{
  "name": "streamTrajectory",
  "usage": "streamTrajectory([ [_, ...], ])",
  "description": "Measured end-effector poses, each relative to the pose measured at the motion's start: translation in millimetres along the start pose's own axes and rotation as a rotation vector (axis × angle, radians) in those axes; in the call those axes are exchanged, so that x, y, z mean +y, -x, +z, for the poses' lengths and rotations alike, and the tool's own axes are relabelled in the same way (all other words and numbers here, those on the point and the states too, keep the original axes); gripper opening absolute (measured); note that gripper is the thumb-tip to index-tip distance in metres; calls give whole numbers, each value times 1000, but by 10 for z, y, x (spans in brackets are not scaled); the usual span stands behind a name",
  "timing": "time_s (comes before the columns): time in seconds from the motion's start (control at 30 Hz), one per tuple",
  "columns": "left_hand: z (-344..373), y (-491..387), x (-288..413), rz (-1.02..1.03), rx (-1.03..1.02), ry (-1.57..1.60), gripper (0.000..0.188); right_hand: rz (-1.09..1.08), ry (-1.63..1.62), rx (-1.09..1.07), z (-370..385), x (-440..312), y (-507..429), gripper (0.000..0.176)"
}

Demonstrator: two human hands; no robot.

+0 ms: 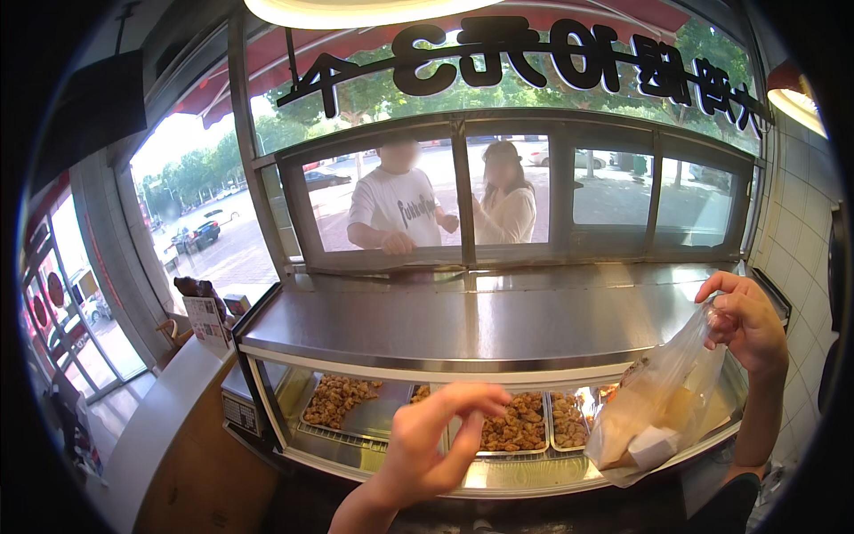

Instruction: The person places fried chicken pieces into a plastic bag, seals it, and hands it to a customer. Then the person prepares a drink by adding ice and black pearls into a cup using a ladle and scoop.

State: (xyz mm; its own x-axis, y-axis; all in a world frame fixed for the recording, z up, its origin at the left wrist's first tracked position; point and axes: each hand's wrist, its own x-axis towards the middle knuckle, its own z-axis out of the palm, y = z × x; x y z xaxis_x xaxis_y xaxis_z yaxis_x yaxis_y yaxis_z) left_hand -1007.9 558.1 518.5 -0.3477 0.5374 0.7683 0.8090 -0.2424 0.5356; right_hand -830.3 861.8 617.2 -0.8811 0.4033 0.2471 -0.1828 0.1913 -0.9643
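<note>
My right hand [747,324] is raised at the right, its fingers closed on the gathered top of a translucent plastic bag [680,394]. Brownish paper packets and a small white piece show through the bag, which hangs in front of the glass food display case [467,360]. Lower centre, my left hand [444,437] is held before the case with thumb and fingers apart and nothing between them. Behind it, metal trays of fried food pieces [517,424] stand inside the lit case. Another tray [340,400] of brown pieces is at the case's left.
A stainless steel top [427,320] covers the case, below a framed serving window [467,257]. Two people [400,207] stand outside behind it. At left are a pale counter [153,407], a small printed stand [205,322] and a boxy device [243,400]. A tiled wall [794,233] bounds the right.
</note>
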Motion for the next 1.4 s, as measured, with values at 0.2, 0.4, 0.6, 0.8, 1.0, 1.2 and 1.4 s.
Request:
streamTrajectory([
  [0.2, 117, -1377, -3335, -1187, 220, 818, 42, -10, 181, 137, 328, -167, -1252, 18],
  [0.4, 222, -1885, -5513, -1182, 720, 874, 41, 28, 284, 238, 893, -224, -2119, 13],
  [0.6, -331, -1731, -4926, -1191, 365, 956, 18, 142, 268, 149, 1531, -148, -3044, 12],
  [0.8, -2349, -1485, -3297, -503, 343, 1051, 17, 84, 190, -17, 2043, 176, -4207, 9],
  [1.0, -2982, -2169, -3178, -385, 566, 978, 15, 0, 10, -84, 2465, 356, -5146, 7],
  [1.2, -2954, -2233, -3183, -282, 618, 909, 21, -3, -174, -87, 2720, 651, -5714, 10],
  [1.4, -2808, -2159, -3150, -310, 739, 878, 18, 23, -198, -160, 2875, 946, -6035, 13],
])
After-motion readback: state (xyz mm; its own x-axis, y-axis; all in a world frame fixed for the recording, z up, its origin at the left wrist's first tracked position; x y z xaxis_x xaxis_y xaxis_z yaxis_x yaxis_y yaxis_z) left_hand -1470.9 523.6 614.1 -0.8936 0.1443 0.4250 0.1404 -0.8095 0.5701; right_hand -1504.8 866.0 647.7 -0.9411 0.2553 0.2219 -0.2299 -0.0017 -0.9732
